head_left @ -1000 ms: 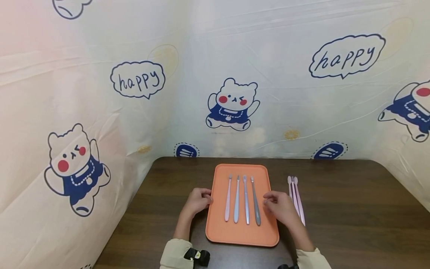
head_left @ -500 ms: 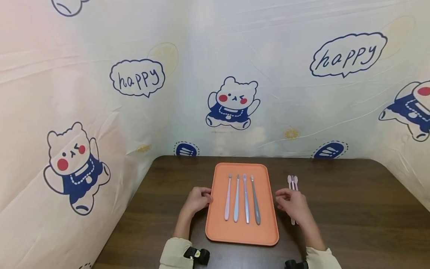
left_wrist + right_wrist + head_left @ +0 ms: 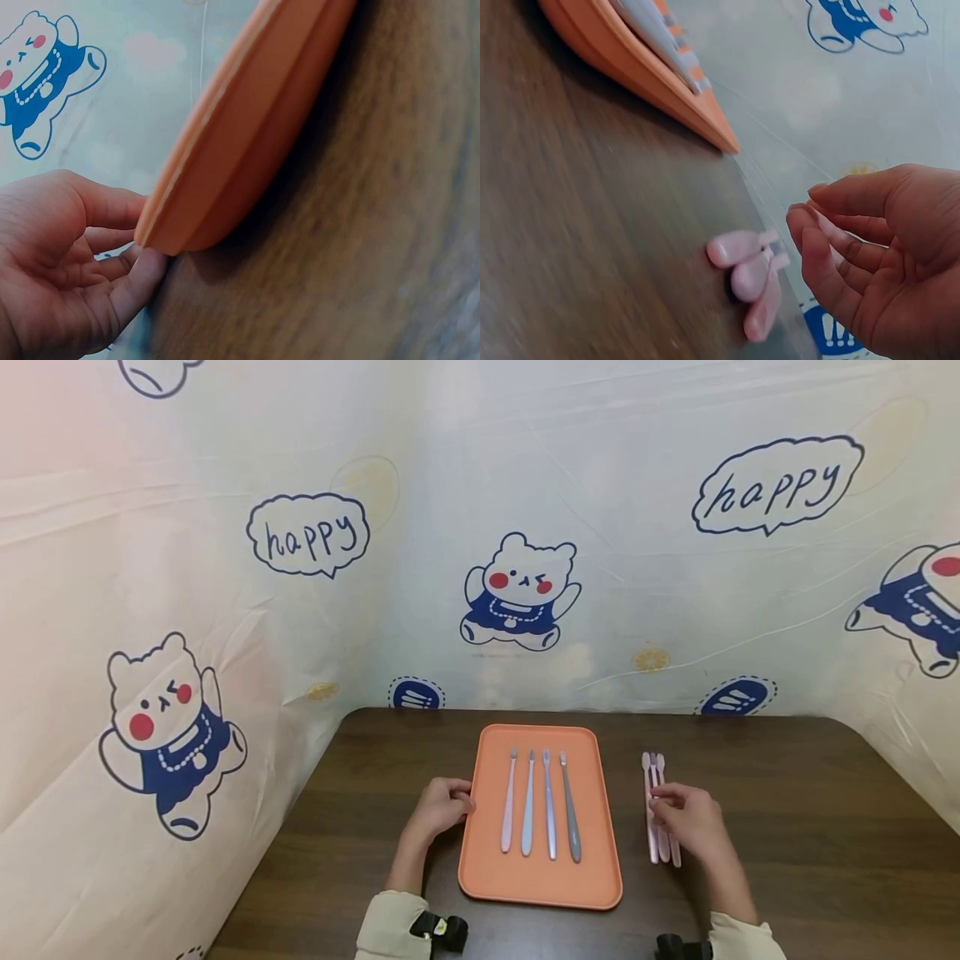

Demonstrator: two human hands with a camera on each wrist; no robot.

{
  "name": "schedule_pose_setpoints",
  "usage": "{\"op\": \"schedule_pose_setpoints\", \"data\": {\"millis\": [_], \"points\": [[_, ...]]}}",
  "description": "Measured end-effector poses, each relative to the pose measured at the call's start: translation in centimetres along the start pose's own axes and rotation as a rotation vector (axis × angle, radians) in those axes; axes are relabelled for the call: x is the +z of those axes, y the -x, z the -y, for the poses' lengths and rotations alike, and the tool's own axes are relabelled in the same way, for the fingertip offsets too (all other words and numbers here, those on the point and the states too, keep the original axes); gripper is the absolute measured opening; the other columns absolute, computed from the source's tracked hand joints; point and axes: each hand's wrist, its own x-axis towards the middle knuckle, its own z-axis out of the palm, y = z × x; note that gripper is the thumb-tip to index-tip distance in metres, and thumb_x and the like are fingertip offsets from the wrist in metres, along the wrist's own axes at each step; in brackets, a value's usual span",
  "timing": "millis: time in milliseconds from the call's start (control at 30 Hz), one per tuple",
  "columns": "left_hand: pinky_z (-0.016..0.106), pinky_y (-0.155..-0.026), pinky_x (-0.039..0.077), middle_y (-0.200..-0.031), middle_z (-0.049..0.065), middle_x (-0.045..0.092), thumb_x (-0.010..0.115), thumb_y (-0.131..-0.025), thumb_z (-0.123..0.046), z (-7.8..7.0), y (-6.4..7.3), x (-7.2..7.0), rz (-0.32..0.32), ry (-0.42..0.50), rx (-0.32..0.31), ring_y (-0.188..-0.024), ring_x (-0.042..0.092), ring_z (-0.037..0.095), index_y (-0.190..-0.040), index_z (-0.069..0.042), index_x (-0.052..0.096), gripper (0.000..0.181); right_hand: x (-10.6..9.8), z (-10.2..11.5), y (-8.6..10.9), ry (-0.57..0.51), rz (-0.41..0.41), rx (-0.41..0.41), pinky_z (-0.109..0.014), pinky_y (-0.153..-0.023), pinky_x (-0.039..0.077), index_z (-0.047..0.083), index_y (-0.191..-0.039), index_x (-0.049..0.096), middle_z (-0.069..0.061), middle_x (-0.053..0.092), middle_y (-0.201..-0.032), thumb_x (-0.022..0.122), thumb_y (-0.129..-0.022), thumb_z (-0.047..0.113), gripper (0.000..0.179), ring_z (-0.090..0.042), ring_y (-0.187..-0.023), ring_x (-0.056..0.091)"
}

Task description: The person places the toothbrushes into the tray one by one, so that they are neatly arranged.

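An orange tray [image 3: 542, 883] lies on the table, bearing several toothbrushes side by side: pink [image 3: 508, 810], light blue [image 3: 528, 818], blue [image 3: 551, 818] and grey [image 3: 572, 818]. My left hand [image 3: 441, 807] pinches the tray's left rim between thumb and fingers, as the left wrist view also shows. To the right of the tray, three pinkish toothbrushes [image 3: 750, 281] lie close together, bristle heads away from me. Just over them, at their right side, hovers my right hand [image 3: 692, 818], fingers loosely bent with nothing between them. It covers part of the rightmost handle in the head view.
The dark wooden table [image 3: 810, 827] has rounded far corners. Behind it and along both sides hangs a pale printed curtain [image 3: 630, 568] with bears and the word "happy". A black strap with a camera [image 3: 450, 935] sits on the left cuff.
My right hand has moved away from the tray, rightward to the three toothbrushes beside it. The left hand stays at the tray's rim, and the tray's toothbrushes lie as before.
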Motion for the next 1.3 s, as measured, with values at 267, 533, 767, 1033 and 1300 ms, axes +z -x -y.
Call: {"op": "schedule_pose_setpoints", "data": {"millis": [267, 533, 767, 1033, 1300], "points": [[0.029, -0.068, 0.056, -0.087, 0.008, 0.061, 0.062, -0.085, 0.004, 0.1, 0.1, 0.0, 0.003, 0.008, 0.006, -0.077, 0.058, 0.013, -0.121, 0.011, 0.066, 0.037, -0.9, -1.0, -0.2, -0.016, -0.014, 0.053, -0.026, -0.062, 0.059, -0.018, -0.119, 0.063, -0.027, 0.074, -0.097, 0.061, -0.094, 0.004, 0.033, -0.011, -0.069, 0.069], [0.029, -0.067, 0.057, -0.086, 0.009, 0.064, 0.064, -0.084, 0.003, 0.1, 0.0, 0.1, -0.006, -0.015, 0.004, -0.075, 0.059, 0.012, -0.122, 0.011, 0.067, 0.038, -0.9, -1.7, -0.2, -0.024, -0.015, 0.072, -0.027, -0.063, 0.060, -0.019, -0.115, 0.063, -0.028, 0.074, -0.097, 0.062, -0.095, 0.005, 0.031, -0.010, -0.068, 0.069], [0.029, -0.068, 0.057, -0.086, 0.008, 0.064, 0.065, -0.084, 0.003, 0.1, 0.0, 0.1, -0.003, -0.006, -0.005, -0.076, 0.059, 0.012, -0.123, 0.010, 0.067, 0.039, -0.9, -2.3, -0.3, 0.006, -0.015, 0.097, -0.024, -0.063, 0.059, -0.016, -0.115, 0.065, -0.024, 0.074, -0.096, 0.062, -0.094, 0.008, 0.032, -0.009, -0.070, 0.067], [0.029, -0.068, 0.057, -0.087, 0.008, 0.063, 0.064, -0.085, 0.003, 0.1, 0.0, 0.1, -0.001, -0.004, -0.006, -0.077, 0.059, 0.013, -0.123, 0.010, 0.066, 0.038, -1.2, -2.7, -0.2, 0.083, -0.027, 0.119, -0.020, -0.060, 0.051, -0.011, -0.112, 0.068, -0.014, 0.076, -0.087, 0.065, -0.092, 0.015, 0.033, -0.007, -0.068, 0.063], [0.029, -0.069, 0.057, -0.090, 0.009, 0.063, 0.064, -0.086, 0.002, 0.2, -0.1, 0.1, 0.005, -0.010, -0.004, -0.078, 0.059, 0.013, -0.122, 0.010, 0.067, 0.037, -1.4, -2.8, 0.0, 0.148, -0.027, 0.134, -0.026, -0.060, 0.048, -0.008, -0.110, 0.070, -0.013, 0.075, -0.086, 0.069, -0.086, 0.017, 0.035, -0.010, -0.067, 0.061]]}}
